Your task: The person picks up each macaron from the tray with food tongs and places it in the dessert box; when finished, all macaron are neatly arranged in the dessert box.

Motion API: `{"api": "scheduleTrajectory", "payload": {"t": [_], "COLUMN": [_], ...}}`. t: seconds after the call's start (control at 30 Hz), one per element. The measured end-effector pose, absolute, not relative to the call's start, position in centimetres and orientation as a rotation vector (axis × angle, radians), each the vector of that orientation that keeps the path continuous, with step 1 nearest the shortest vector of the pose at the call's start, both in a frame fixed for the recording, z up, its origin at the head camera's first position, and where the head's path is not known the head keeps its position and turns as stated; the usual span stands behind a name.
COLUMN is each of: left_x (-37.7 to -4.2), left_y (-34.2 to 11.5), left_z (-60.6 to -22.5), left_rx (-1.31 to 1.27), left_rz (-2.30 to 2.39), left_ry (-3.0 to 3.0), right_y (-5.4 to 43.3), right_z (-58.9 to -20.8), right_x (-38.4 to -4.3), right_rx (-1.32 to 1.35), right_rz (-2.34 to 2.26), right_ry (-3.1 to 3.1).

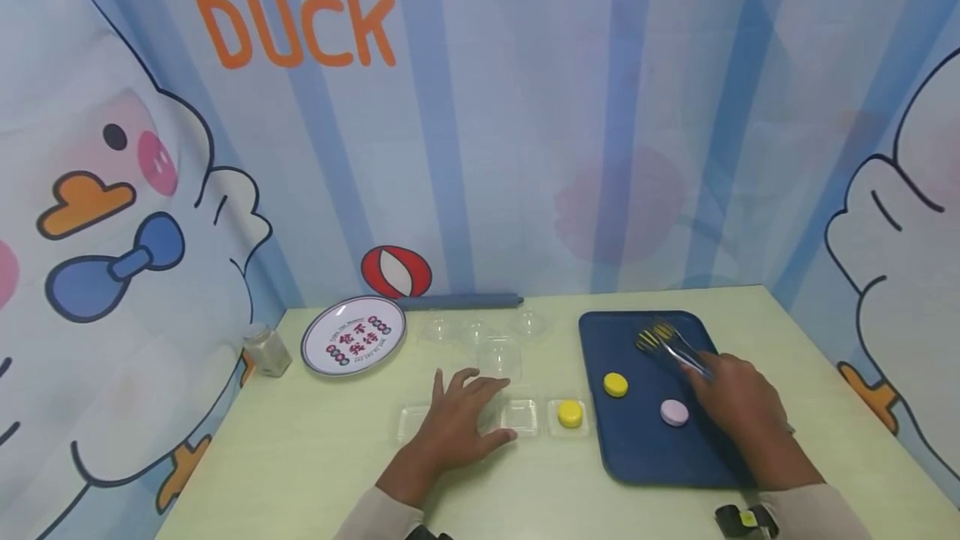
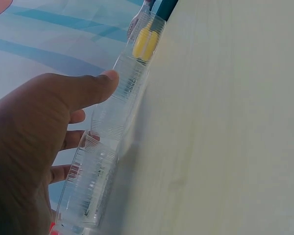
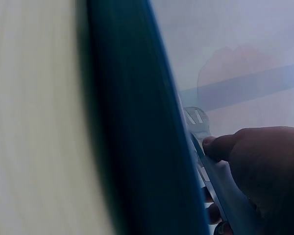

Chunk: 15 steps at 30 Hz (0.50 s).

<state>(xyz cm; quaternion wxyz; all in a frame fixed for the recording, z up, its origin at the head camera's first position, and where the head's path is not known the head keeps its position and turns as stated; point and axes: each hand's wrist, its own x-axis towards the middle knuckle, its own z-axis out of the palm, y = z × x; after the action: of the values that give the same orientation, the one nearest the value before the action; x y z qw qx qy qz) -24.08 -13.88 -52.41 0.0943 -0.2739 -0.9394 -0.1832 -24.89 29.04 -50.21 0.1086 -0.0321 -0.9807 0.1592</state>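
Observation:
My right hand [image 1: 738, 400] grips metal tongs [image 1: 681, 354] with slotted, fork-like ends, held over the upper right of the blue tray [image 1: 637, 461]. On that tray lie a yellow macaron [image 1: 616, 385] and a pale pink macaron [image 1: 674, 412]. Another yellow macaron [image 1: 570, 413] sits in a small clear plastic box left of the tray. My left hand [image 1: 456, 430] holds nothing, fingers spread over the row of clear boxes. In the left wrist view, its thumb is beside one clear box [image 2: 110, 115], and the other fingers show behind a nearer box [image 2: 88, 183].
Clear domed plastic pieces [image 1: 525, 323] stand toward the back, with a clear lid or box [image 1: 498, 355] in front. A white printed plate [image 1: 318, 350] and a small shaker-like jar [image 1: 267, 350] are at the left. A grey bar [image 1: 461, 302] lies along the back edge.

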Motion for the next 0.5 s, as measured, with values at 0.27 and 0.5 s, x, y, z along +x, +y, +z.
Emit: {"api": "scheduleTrajectory", "payload": {"t": [0.27, 0.5], "left_x": [-24.07, -24.12], "left_y": [-13.89, -13.9], "left_z": [-52.42, -52.54], "left_rx": [-0.805, -0.803], "left_rz": [-0.524, -0.529], "left_ry": [-2.793, -2.787], "right_y": [28.96, 28.84], "right_z": [-50.21, -49.97], "right_x": [-24.79, -24.73], "right_rx": [-0.078, -0.072], "right_rz": [0.465, 0.45], "right_ry": [-2.897, -2.897]}}
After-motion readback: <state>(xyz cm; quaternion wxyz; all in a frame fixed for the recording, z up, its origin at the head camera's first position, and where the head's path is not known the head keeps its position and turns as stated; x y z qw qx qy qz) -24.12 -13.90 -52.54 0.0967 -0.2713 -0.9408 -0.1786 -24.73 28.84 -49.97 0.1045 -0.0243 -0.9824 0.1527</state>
